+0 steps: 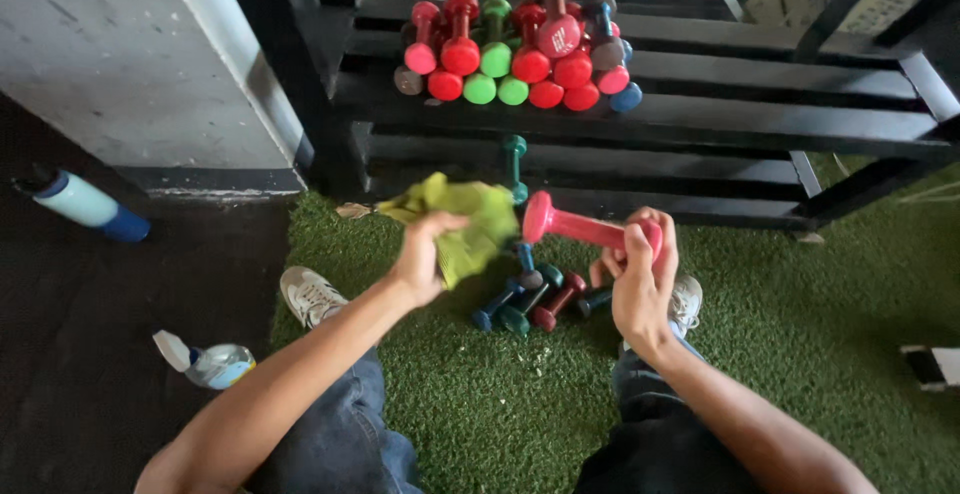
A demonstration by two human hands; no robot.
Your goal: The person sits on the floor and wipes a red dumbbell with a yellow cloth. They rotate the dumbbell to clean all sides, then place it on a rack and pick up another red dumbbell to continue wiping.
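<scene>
Item: pink dumbbell (580, 226), small, coated. Held in the right hand (640, 279), fingers closed around one end, the bar lying roughly level over the artificial turf (800, 324) in front of the rack.

Item: yellow-green cloth (465, 224), bunched. Gripped in the left hand (425, 254), fingers wrapped into the folds, the cloth's edge just beside the free head of the pink dumbbell; whether the two touch cannot be told.

Item: loose dumbbells (535, 299), blue, teal and dark red, heaped on the turf between the person's shoes, below both hands.

Item: stacked dumbbells (515, 54), red, green, pink, grey and blue, piled on the upper rail of the black rack (760, 119), towards its left end. One teal dumbbell (514, 164) stands on a lower rail.

Item: spray bottle (205, 362), lying on the dark floor off the turf's left edge. A blue-and-white bottle (85, 204) lies further back by the wall.

Step in hand, as judged: wiping the pink dumbbell. The next move calls for bringing the cloth fully over the near head while the right hand steadies and turns the bar.
</scene>
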